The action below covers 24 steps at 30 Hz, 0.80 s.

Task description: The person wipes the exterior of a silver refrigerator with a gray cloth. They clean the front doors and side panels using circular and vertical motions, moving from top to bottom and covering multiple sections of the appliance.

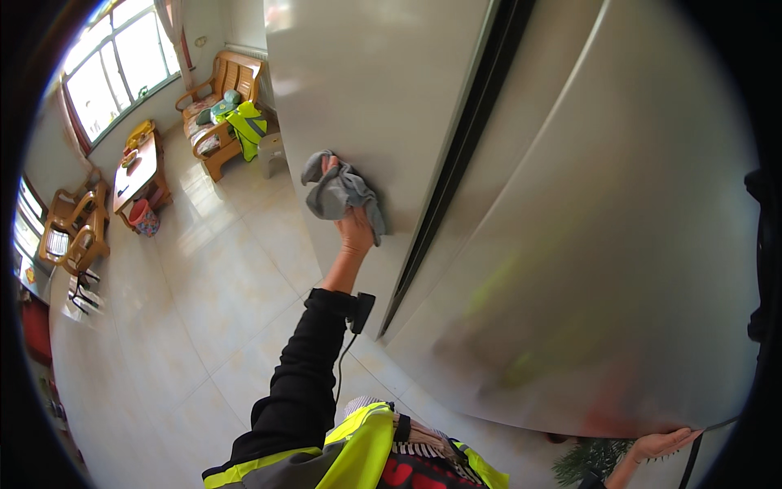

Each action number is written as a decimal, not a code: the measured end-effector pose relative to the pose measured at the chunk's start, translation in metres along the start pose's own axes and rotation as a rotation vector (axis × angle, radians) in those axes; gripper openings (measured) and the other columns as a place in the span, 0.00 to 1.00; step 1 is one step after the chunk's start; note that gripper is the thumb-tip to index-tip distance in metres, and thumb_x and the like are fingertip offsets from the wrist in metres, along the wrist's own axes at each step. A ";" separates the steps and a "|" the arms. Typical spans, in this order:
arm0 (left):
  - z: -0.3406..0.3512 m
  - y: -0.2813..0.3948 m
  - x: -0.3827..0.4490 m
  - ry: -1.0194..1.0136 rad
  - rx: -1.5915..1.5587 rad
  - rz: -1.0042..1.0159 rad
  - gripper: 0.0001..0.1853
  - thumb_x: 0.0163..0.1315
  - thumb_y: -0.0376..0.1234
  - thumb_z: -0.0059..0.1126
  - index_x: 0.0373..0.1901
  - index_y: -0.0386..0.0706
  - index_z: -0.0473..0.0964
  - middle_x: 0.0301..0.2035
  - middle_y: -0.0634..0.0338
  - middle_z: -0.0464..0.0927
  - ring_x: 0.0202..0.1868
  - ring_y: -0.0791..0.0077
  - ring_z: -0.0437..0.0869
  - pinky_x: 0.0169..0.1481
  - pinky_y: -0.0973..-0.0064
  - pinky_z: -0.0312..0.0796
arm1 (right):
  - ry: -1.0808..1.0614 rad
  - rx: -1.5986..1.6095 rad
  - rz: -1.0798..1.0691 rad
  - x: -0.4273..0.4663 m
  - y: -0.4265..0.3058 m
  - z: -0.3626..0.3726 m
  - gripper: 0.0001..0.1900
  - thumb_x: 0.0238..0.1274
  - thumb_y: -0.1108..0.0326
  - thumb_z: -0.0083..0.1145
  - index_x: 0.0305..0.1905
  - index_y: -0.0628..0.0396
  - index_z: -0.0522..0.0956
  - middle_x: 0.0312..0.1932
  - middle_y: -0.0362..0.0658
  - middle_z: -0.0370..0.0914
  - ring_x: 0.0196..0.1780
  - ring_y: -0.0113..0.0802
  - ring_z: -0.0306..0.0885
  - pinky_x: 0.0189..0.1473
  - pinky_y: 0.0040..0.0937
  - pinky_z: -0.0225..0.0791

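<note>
My left hand (354,229) presses a crumpled grey cloth (342,192) against the smooth, light grey side panel of a tall cabinet or refrigerator (366,79); the cloth partly covers its fingers. A dark gap runs beside that panel, and to its right stands a wide, glossy metallic door (580,244) with blurred reflections. At the lower right, my right hand (666,443) is at the bottom edge of the door, fingers extended and holding nothing visible. Whether its fingertips touch the edge I cannot tell.
A wooden bench (214,110) with cushions and a yellow reflective vest (247,128) stands beyond a plastic stool (272,150). Further left are a low table (137,171), a patterned bin (144,218) and wooden chairs (76,223). Green plant leaves (589,461) show near my right hand.
</note>
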State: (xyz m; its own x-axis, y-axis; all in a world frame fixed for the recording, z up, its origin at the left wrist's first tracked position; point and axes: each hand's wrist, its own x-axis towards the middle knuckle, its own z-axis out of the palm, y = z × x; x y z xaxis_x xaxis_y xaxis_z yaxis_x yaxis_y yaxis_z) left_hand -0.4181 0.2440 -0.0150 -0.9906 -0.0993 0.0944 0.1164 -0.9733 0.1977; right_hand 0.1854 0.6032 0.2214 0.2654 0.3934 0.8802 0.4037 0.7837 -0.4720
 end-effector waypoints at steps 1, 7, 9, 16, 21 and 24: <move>0.001 0.001 0.008 -0.050 0.150 0.131 0.24 0.75 0.41 0.40 0.66 0.38 0.64 0.61 0.58 0.71 0.63 0.66 0.71 0.71 0.67 0.59 | 0.016 -0.026 0.007 0.000 -0.001 -0.001 0.28 0.80 0.58 0.34 0.71 0.72 0.59 0.72 0.61 0.58 0.70 0.49 0.64 0.69 0.38 0.59; 0.023 0.041 0.060 -0.032 0.414 0.357 0.22 0.76 0.35 0.39 0.68 0.40 0.63 0.62 0.60 0.70 0.63 0.68 0.72 0.71 0.66 0.62 | 0.019 -0.089 -0.062 0.005 0.001 -0.013 0.29 0.80 0.55 0.31 0.70 0.71 0.61 0.71 0.60 0.59 0.71 0.51 0.61 0.70 0.42 0.57; 0.014 0.058 0.104 -0.180 0.450 0.535 0.22 0.77 0.38 0.39 0.68 0.38 0.64 0.62 0.57 0.71 0.63 0.65 0.72 0.71 0.68 0.60 | 0.013 -0.127 -0.107 0.010 0.004 -0.016 0.30 0.79 0.54 0.31 0.70 0.71 0.61 0.71 0.60 0.60 0.72 0.52 0.60 0.71 0.43 0.54; -0.054 0.084 0.158 0.105 0.980 0.524 0.24 0.77 0.45 0.39 0.62 0.36 0.67 0.57 0.49 0.74 0.57 0.56 0.75 0.62 0.64 0.65 | 0.011 -0.092 -0.109 0.017 0.006 -0.026 0.29 0.79 0.55 0.31 0.68 0.71 0.63 0.71 0.61 0.60 0.73 0.54 0.57 0.73 0.46 0.51; -0.055 0.076 0.128 0.111 1.165 0.597 0.24 0.77 0.46 0.39 0.60 0.35 0.68 0.54 0.49 0.75 0.56 0.55 0.75 0.61 0.65 0.64 | 0.029 -0.286 -0.215 0.024 -0.004 -0.020 0.29 0.79 0.55 0.32 0.68 0.71 0.64 0.71 0.61 0.60 0.73 0.54 0.58 0.73 0.45 0.51; -0.042 0.063 0.105 0.103 1.251 0.634 0.23 0.77 0.43 0.37 0.61 0.33 0.66 0.55 0.47 0.74 0.57 0.51 0.74 0.64 0.63 0.62 | -0.021 -0.344 -0.328 0.032 -0.016 -0.009 0.29 0.79 0.55 0.32 0.68 0.71 0.64 0.71 0.60 0.60 0.73 0.54 0.58 0.73 0.45 0.50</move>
State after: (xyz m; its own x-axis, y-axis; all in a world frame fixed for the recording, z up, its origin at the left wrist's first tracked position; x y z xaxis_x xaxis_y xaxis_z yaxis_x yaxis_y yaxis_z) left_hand -0.5176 0.1631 -0.0338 -0.7405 -0.5134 0.4337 0.4720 0.0622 0.8794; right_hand 0.1951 0.5988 0.2570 0.0593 0.1642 0.9846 0.7310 0.6646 -0.1549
